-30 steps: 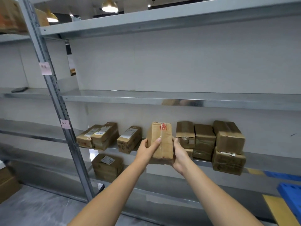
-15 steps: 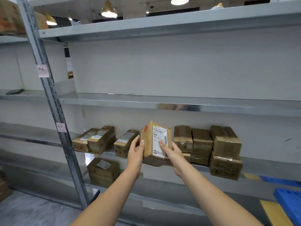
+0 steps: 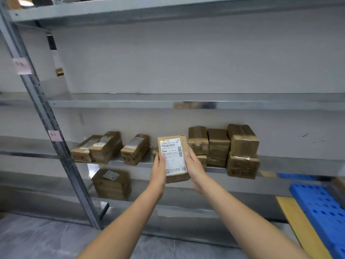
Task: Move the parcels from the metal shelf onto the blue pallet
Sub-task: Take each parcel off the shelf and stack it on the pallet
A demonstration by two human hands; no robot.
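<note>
A brown cardboard parcel (image 3: 173, 157) with a white shipping label facing me is held upright in front of the metal shelf (image 3: 280, 165). My left hand (image 3: 159, 167) grips its left edge and my right hand (image 3: 194, 165) grips its right edge. Several more brown parcels remain on the same shelf: a stack (image 3: 240, 150) to the right and others (image 3: 104, 146) to the left. The blue pallet (image 3: 321, 210) lies on the floor at the lower right, only partly in view.
A grey upright post (image 3: 50, 128) with pink tags stands at the left. One more parcel stack (image 3: 112, 184) sits on the lowest shelf level. A yellow floor stripe (image 3: 296, 221) runs beside the pallet. The two upper shelves hold nothing here.
The parcel has been turned in my hands so its labelled face now points at me, and it has come down and slightly toward me, off the shelf.
</note>
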